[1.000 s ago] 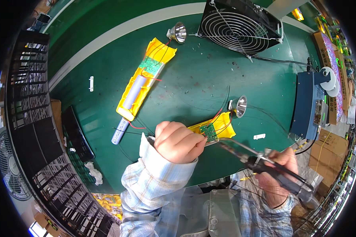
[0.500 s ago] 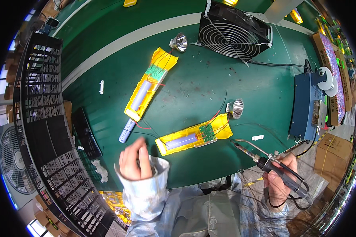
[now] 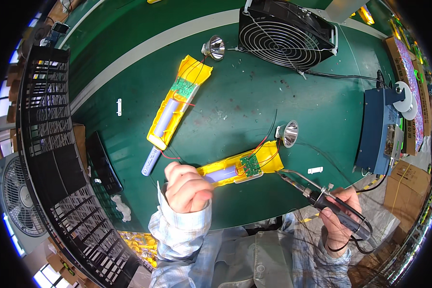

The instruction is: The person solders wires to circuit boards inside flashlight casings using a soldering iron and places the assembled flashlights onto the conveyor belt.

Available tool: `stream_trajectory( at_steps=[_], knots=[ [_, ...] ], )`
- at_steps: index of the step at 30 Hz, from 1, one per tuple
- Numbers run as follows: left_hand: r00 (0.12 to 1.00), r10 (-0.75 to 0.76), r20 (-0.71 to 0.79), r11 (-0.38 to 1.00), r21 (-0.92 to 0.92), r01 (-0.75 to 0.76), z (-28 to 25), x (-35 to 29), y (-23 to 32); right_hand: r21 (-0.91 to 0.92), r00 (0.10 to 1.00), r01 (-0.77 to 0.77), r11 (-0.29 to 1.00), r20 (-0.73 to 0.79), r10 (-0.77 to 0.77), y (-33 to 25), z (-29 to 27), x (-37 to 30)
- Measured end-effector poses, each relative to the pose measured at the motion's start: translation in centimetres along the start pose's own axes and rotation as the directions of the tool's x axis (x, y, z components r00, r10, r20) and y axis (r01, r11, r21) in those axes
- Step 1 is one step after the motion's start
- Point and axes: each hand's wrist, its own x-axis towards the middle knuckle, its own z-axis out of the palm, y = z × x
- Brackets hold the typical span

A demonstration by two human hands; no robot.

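My right hand [image 3: 340, 218] is closed around a soldering iron [image 3: 318, 198] with a solder-feed tube along it. The iron's tip is beside the right end of the near yellow flashlight housing [image 3: 270, 154]. In that housing lie a purple battery cell [image 3: 221, 174] and a green circuit board [image 3: 250, 165]; thin wires run toward a reflector lamp [image 3: 288, 134]. My left hand [image 3: 187, 187] is curled at the housing's left end, covering it; what the fingers hold is hidden. Farther off lies a second yellow housing [image 3: 195, 70], with its own board, cell and reflector lamp [image 3: 213, 48].
A loose cylindrical cell [image 3: 150, 162] lies below the far housing. A black fan [image 3: 283, 41] stands at the back, a blue box with a white spool [image 3: 372, 132] at the right. A black rack [image 3: 53, 149] lines the left. Small white strips [image 3: 315, 170] lie on the green table.
My left hand has moved right and slightly forward onto the near housing's left end, its fingers curling in. My right hand keeps the soldering iron near the housing's right end.
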Motion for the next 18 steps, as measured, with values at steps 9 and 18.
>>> stream_trajectory(
  at_steps=[9, 18],
  knots=[
    [0.976, 0.145, 0.159, 0.988, 0.03, -0.152, 2.0, 2.5, 1.1, -0.039, 0.999, 0.034, 0.999, 0.029, -0.033, 0.2, 0.3, 0.6],
    [0.958, 0.149, 0.243, 0.976, 0.119, -0.182, 2.6, 2.3, 0.5, 0.165, 0.996, -0.067, 0.984, 0.075, 0.055, 0.6, 0.8, 1.0]
  ],
)
